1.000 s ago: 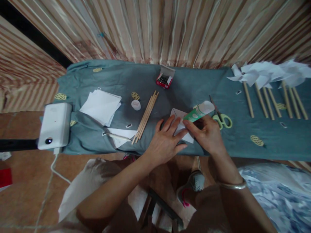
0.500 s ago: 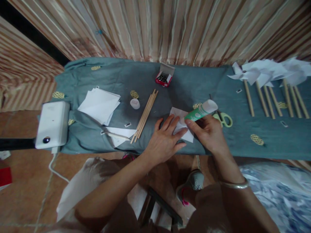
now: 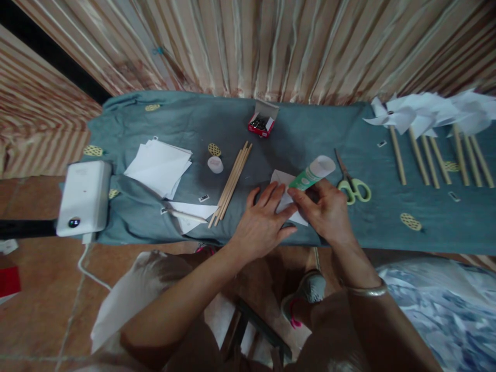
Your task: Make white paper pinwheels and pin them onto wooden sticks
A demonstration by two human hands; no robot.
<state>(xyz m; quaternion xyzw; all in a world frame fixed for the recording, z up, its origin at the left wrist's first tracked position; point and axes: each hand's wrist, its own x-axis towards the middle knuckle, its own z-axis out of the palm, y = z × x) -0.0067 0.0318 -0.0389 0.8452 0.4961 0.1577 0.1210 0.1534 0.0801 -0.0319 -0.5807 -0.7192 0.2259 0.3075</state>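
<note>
A small white sheet of paper (image 3: 282,177) lies near the front edge of the cloth-covered table. My left hand (image 3: 263,219) rests on it, fingers spread and flat. In my right hand (image 3: 327,209) is a green and white glue stick (image 3: 310,174), tilted with its lower end down at the paper; my fingers wrap round it, and the tip against the sheet is hidden. Scissors with pale green handles (image 3: 353,188) lie just right of that hand. A bundle of several wooden sticks (image 3: 232,181) is to the left of my left hand.
Paper pinwheels (image 3: 430,113) on sticks lie at the right. A red box of small dark pins (image 3: 261,123) stands open at the back, a white cap (image 3: 215,165) left of the sticks. Farther left are stacked paper squares (image 3: 158,165), a pencil-like stick (image 3: 188,215) and a white power bank (image 3: 83,199).
My right hand and the glue stick have shifted left over the paper, uncovering more of the scissors. The left hand has stayed in place.
</note>
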